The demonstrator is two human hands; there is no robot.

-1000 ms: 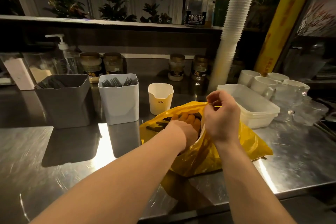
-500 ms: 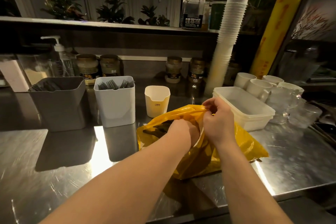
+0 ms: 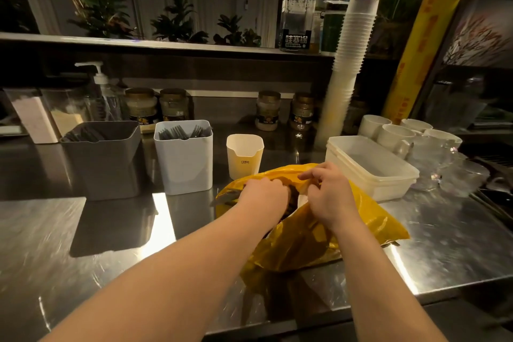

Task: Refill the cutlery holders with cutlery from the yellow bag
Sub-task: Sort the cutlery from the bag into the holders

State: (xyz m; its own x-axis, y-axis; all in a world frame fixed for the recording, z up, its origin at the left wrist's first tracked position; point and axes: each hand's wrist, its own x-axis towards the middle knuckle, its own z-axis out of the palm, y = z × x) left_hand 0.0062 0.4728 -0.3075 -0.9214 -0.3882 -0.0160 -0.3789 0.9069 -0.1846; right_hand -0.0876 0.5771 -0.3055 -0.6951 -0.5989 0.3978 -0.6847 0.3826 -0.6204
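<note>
So, head view: one camera, looking down over both forearms at the steel counter (image 3: 83,258).
Yellow bag (image 3: 361,230): lay on the counter directly under both hands, mouth turned up, body slumped beneath the right forearm.
Right hand (image 3: 330,197): fingers and thumb pinched the bag's upper rim, holding the mouth apart.
Left hand (image 3: 263,191): pushed into the mouth, just left of the right hand. The fingers were buried in plastic, so I could not tell whether they were clamped on anything.
Cutlery in bag (image 3: 229,197): dark pieces showed at the mouth's edge, just left of the left hand.
White holder (image 3: 184,164): beyond and left of the left hand, with dark forks standing in it.
Grey holder (image 3: 105,164): further left again, dark pieces low inside, type unclear.
Cream holder (image 3: 244,158): just beyond the left hand, close behind the bag, with nothing showing above its rim.
Progress (judged): early. Two holders carried some stock, the cream one looked unfilled, and the bag held more.
Remaining (judged): draw pieces out, sort them, drop them into the holders.
Surroundings: white tubs (image 3: 372,169) just right of the right hand, mugs (image 3: 394,136) beyond them, a tall cup stack (image 3: 352,44) beyond the right hand, and jars (image 3: 268,110) along the back.
Obstruction (judged): loose plastic could snag handles, and the cream holder stood near enough to be knocked.
</note>
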